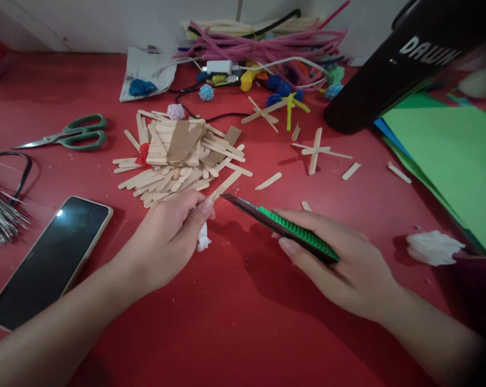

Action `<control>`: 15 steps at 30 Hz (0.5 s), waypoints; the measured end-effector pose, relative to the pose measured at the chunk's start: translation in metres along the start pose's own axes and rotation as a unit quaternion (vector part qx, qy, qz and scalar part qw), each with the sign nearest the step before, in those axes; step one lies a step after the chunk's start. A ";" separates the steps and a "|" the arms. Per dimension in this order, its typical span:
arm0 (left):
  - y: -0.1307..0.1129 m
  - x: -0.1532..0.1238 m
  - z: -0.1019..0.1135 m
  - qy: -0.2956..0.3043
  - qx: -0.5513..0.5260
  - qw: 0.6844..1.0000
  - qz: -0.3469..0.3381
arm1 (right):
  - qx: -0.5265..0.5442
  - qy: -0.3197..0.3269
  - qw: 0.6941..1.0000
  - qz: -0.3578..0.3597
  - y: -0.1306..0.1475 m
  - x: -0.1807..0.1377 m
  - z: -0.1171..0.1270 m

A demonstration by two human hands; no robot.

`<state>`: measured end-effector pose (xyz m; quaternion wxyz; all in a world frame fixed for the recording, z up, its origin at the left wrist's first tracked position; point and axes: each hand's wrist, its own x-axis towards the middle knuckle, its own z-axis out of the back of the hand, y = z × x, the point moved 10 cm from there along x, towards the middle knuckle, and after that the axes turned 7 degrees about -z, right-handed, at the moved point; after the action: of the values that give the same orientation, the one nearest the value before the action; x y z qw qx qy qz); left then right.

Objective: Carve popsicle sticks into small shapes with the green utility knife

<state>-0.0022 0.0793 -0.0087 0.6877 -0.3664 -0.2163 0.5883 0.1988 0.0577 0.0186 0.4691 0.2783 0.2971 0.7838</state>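
Between the thumb and fingers of my left hand (174, 231) is a wooden craft stick (227, 184), pointing up and to the right. My right hand (347, 263) grips a box cutter (295, 230) with a green ribbed grip. Its dark blade is out and its tip lies close to the stick, near my left fingertips; whether it touches I cannot tell. Just beyond my left hand lies a pile of craft sticks (166, 180) with brown cardboard pieces (182, 141) on top. Under my left fingers sits a crumpled bit of white tissue (203, 238).
A phone (51, 260) and green-handled scissors (81, 133) lie left. Star-shaped stick pieces (316, 150) and cut stick bits (270, 181) lie beyond my right hand. A black bottle (371, 80), green paper sheets (448, 156) and crumpled tissue (434, 247) are right. Pink pipe cleaners (251, 45) lie behind.
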 end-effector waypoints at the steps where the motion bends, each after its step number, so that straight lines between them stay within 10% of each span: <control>1: -0.001 0.001 0.000 -0.003 0.012 1.000 -0.002 | -0.001 0.003 1.000 -0.002 0.001 -0.001 -0.001; 15: -0.007 -0.001 -0.004 0.014 0.001 1.000 -0.025 | -0.011 0.014 1.000 -0.014 0.001 -0.006 -0.005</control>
<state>0.0054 0.0767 -0.0056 0.7055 -0.3685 -0.2152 0.5658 0.1968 0.0511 0.0150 0.4791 0.2575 0.2988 0.7841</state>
